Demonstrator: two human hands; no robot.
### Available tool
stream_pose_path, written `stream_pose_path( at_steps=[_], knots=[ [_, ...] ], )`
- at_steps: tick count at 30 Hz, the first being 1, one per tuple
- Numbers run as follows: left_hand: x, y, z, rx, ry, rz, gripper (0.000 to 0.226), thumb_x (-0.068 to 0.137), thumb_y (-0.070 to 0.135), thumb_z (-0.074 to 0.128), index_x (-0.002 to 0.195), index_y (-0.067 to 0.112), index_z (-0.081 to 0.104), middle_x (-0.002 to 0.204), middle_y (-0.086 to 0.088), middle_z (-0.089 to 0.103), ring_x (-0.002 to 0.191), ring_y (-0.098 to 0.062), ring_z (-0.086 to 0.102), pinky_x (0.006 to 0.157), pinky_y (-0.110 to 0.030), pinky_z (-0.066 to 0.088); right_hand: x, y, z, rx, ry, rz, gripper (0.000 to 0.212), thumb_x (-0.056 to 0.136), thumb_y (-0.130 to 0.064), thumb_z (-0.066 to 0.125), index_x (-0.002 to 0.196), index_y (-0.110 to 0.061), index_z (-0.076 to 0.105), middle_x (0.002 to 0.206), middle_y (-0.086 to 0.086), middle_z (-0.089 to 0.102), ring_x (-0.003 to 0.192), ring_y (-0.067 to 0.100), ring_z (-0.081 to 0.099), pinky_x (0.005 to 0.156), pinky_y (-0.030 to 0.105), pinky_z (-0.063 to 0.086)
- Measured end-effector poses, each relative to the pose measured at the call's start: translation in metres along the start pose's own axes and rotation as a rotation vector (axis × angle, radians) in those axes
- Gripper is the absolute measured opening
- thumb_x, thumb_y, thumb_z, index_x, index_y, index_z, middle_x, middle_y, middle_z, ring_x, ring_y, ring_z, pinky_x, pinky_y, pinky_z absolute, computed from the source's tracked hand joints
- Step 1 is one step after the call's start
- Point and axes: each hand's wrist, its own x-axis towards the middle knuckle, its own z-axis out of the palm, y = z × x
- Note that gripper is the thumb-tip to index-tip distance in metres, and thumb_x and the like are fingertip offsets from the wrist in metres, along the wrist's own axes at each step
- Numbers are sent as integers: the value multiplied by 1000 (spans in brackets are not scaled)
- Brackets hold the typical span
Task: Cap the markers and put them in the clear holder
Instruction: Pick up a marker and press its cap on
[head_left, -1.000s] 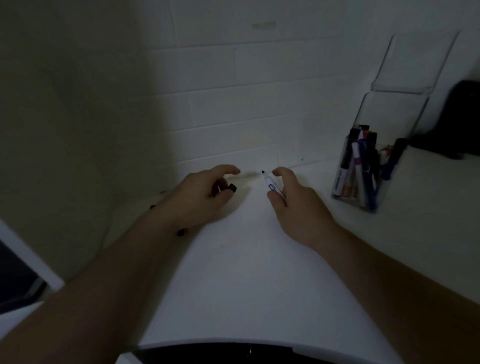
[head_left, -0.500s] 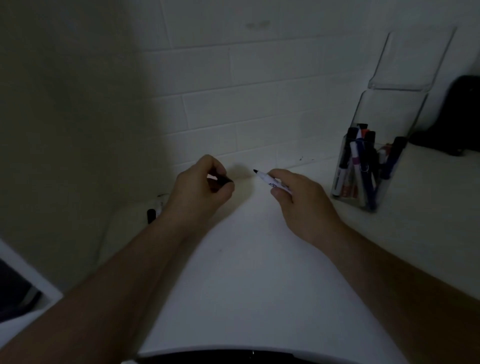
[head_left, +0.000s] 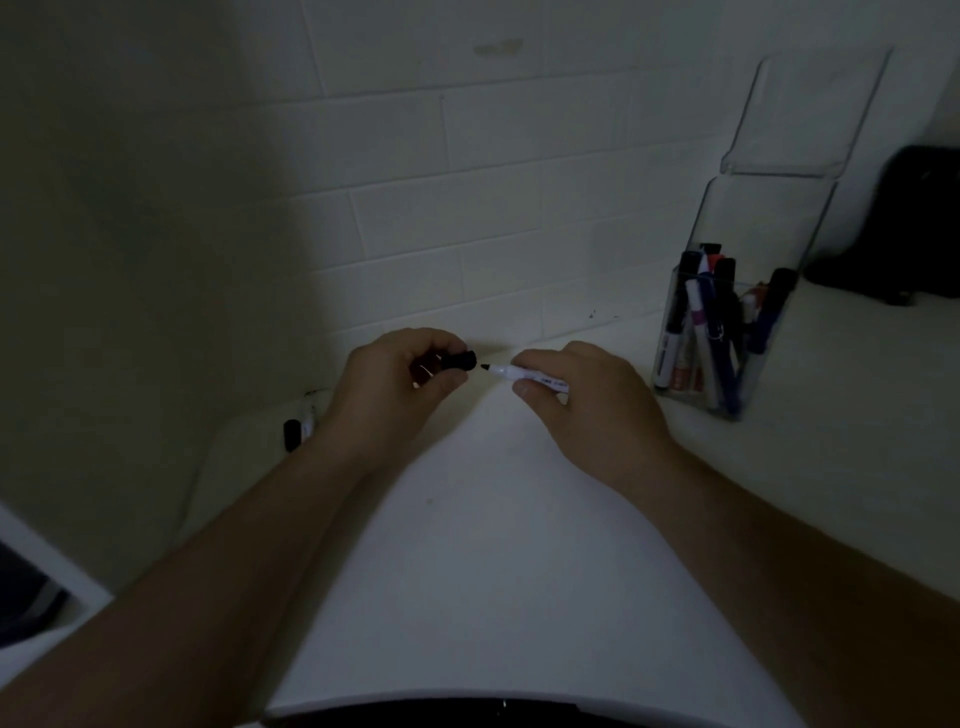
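1. White brick wall (head_left: 467, 156) fills the back of the view, dim and shadowed toward the left.
2. White table (head_left: 493, 545) runs from the near edge up to the wall, and both forearms reach across it.
3. Clear holder (head_left: 748, 384) stands on the table at the right, near the wall, with a tall clear back panel rising behind it.
4. Dark bag-like shape (head_left: 904, 228) sits at the far right edge, behind the holder; what it is cannot be told.
5. Left hand (head_left: 395, 384) is curled, its fingertips pinching a black cap (head_left: 460, 360) whose open end faces right.
6. Right hand (head_left: 587, 400) pinches a white marker (head_left: 524, 375) between thumb and forefinger, with the barrel lying nearly level.
7. Capped markers (head_left: 701, 332) stand upright and leaning inside the holder, with black, blue and purple ones among them.
8. The marker's black tip points left at the cap and sits just beside its mouth, with a small gap between them.
9. One more black-capped marker (head_left: 293, 434) lies on the table by the wall, just left of the left wrist.
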Motion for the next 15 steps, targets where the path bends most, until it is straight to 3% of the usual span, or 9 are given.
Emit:
stream_pose_path(
  at_steps=[6,9,11,13,15],
  knots=[
    [-3,3,4,79,-90,183,20,89,23,74,108,29,75,100,15,72,86,-5,66,78,-21,52,-2,-4,0,-81,-26,-15,24,98,-46,52,115,-42,69,85,-4,54,79,16,55,66,38,51],
    [-4,2,11,94,-107,188,26,88,25,74,115,27,74,107,12,73,93,-2,66,86,-19,51,-3,-8,-2,-145,-33,-47,25,99,-47,48,112,-42,69,83,-6,52,75,14,53,60,35,48],
    [-3,3,13,112,-91,147,29,89,26,73,118,26,72,111,11,72,97,-1,64,88,-10,45,-4,-11,-5,-176,-26,-71,26,100,-48,46,112,-43,68,81,-8,51,72,13,53,56,31,43],
    [-2,5,14,157,-106,149,24,91,27,70,115,26,73,107,12,73,95,0,64,83,-2,39,-4,-12,-7,-204,-15,-79,24,100,-48,47,108,-43,69,80,-9,51,69,13,53,55,32,42],
    [-2,8,16,185,-132,164,18,92,26,69,108,26,75,100,12,75,90,-1,65,78,-3,39,-3,-14,-8,-228,-13,-84,24,100,-51,47,102,-42,69,78,-7,52,69,14,54,56,34,46]
  ],
)
